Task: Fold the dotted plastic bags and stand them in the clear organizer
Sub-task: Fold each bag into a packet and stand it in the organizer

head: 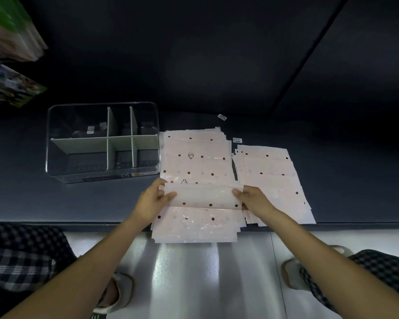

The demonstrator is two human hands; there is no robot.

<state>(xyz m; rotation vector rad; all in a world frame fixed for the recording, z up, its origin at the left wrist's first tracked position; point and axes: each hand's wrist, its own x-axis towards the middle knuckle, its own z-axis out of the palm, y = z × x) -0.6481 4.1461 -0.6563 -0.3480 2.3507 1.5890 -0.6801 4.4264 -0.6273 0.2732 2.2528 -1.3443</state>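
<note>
- My left hand [153, 200] and my right hand [253, 199] each pinch one end of a single dotted plastic bag [204, 196], with my fingers [168, 195] closed on its short edges.
- The bag I grasp is pale pink and translucent, with dark red dots, and it is doubled over into a long band that runs from one hand to the other.
- Directly under my hands lies a stack of dotted bags [196, 166], still flat. It reaches away from my fingers toward the back of the dark surface [217, 77], and its near end hangs over the surface's front edge toward me.
- Just beyond my right hand, a second spread of bags [272, 173] lies fanned out loosely, touching the first stack along its side.
- The clear organizer [55, 143] stands ahead of my left hand and off to that side, just beside the stack. White dividers split it into several compartments, and I see no pink bags standing in any of them.
- Two small white labels [222, 117] lie on the surface past the bags, well ahead of my right hand.
- Below my forearms are a pale floor [194, 284], my checked trousers and my slippers.
</note>
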